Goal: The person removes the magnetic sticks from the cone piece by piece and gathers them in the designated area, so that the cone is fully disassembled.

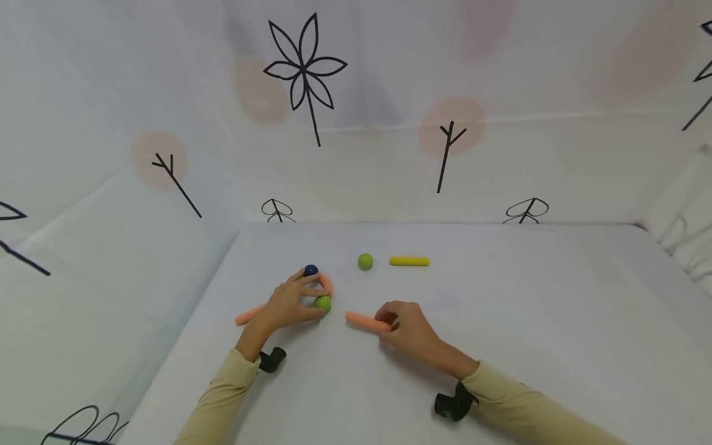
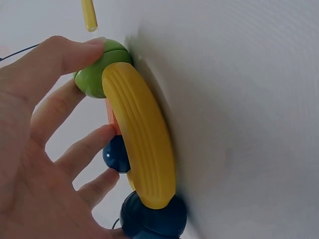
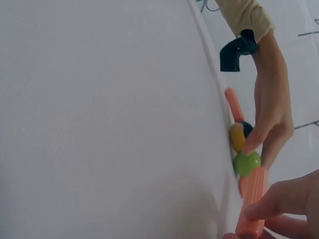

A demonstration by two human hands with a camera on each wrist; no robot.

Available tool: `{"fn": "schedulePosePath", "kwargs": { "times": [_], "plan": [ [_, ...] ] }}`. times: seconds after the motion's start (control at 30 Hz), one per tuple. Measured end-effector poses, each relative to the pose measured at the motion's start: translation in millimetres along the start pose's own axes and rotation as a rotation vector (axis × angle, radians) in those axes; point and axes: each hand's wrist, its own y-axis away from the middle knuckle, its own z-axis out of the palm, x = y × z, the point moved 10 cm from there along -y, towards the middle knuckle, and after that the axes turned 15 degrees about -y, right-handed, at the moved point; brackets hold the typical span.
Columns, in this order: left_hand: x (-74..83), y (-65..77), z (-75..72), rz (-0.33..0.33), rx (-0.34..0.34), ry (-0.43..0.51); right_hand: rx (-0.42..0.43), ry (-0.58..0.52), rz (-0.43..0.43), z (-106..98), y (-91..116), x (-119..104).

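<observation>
My left hand (image 1: 290, 304) pinches a green ball (image 2: 94, 74) between thumb and finger. Other fingers of that hand touch a dark blue ball (image 2: 115, 153). A curved yellow ridged piece (image 2: 142, 139) spans from the green ball to another dark blue ball (image 2: 153, 216). Behind it, a curved orange piece (image 1: 327, 283) runs between the blue and green balls in the head view. A straight orange stick (image 1: 248, 314) sticks out to the left, partly hidden by the hand. My right hand (image 1: 410, 330) holds a loose orange stick (image 1: 361, 320) by its right end, its other end pointing toward the green ball.
Farther back on the white table (image 1: 534, 321) lie a loose green ball (image 1: 365, 261) and a yellow stick (image 1: 409, 261). A dark camera mount sits on the left wrist (image 1: 272, 360) and another on the right wrist (image 1: 455, 403). A patterned white wall rises behind the table.
</observation>
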Motion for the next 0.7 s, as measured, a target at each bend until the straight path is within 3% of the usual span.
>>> {"fn": "schedulePosePath", "kwargs": {
  "times": [0.37,0.7],
  "plan": [
    [-2.3,0.5,1.1,-0.017,-0.003,0.017,-0.002,-0.002,0.089,-41.4,-4.0,10.2],
    [-1.4,0.9,0.5,0.009,0.017,0.041,0.021,0.013,0.077,-70.3,-7.3,14.9]
  ]
}}
